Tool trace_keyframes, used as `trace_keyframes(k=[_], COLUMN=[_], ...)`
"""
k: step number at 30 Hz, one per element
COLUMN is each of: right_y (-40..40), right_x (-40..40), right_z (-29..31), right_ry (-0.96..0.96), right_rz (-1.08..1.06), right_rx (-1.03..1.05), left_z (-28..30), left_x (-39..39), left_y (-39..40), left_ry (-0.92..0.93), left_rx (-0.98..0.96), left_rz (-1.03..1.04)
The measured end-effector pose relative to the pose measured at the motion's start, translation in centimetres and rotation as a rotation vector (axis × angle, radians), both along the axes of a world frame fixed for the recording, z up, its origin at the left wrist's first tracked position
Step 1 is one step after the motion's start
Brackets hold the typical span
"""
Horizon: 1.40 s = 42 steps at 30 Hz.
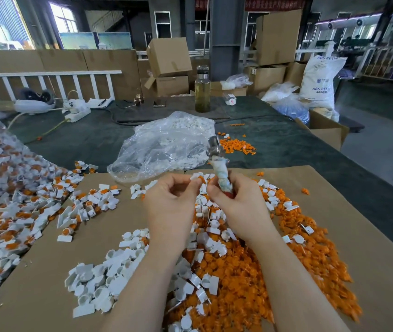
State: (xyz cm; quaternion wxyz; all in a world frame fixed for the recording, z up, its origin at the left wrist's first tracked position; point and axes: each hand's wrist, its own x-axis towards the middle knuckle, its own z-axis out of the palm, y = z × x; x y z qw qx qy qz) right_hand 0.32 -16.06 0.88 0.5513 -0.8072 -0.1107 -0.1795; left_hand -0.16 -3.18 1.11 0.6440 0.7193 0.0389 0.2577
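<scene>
The left hand (169, 200) pinches a white piece (194, 176) with an orange cap (201, 179) at its fingertips, raised over the far middle of the cardboard sheet (370, 236) that lies on the bench (286, 140). The right hand (236, 200) grasps the wrapped handle of a small hammer (214, 149), head up, and its fingertips meet the same piece. Whether the cap is fully seated I cannot tell.

The work looks to be fitting caps into white pieces, and I judge it partway done. A heap of joined pieces (11, 212) spreads over the sheet's left edge. Many loose orange caps (238, 283) cover its near right, and loose white pieces (99, 279) lie at its near middle, so much remains.
</scene>
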Motion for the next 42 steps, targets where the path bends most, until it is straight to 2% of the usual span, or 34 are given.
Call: trace_keyframes(k=[7, 23, 26, 29, 32, 35, 42], right_y=[0.6, 0.8, 0.2, -1.3, -2.6, -2.8, -2.5], right_x=[0.0, -0.1, -0.1, -0.2, -0.4, -0.6, -0.9], right_z=[-0.2, 0.0, 0.2, 0.4, 0.8, 0.9, 1.1], right_ry=[-0.102, -0.082, -0.007, 0.121, 0.242, 0.319, 0.352], right_rz=[-0.141, -0.096, -0.027, 0.104, 0.216, 0.296, 0.354], right_rx=[-0.048, -0.004, -0.010, 0.003, -0.073, -0.166, -0.205], left_z=[-0.2, -0.2, -0.3, -0.1, 0.2, 0.3, 0.2], left_x=[-0.2, -0.4, -0.3, 0.0, 0.2, 0.2, 0.3], left_y=[-0.8, -0.9, -0.7, -0.3, 0.1, 0.3, 0.8], left_ry=[-0.015, -0.074, -0.047, -0.001, 0.010, 0.010, -0.002], left_rx=[0.028, 0.107, 0.080, -0.027, -0.159, -0.212, -0.254], left_rz=[0.006, 0.028, 0.014, -0.020, -0.051, -0.081, -0.116])
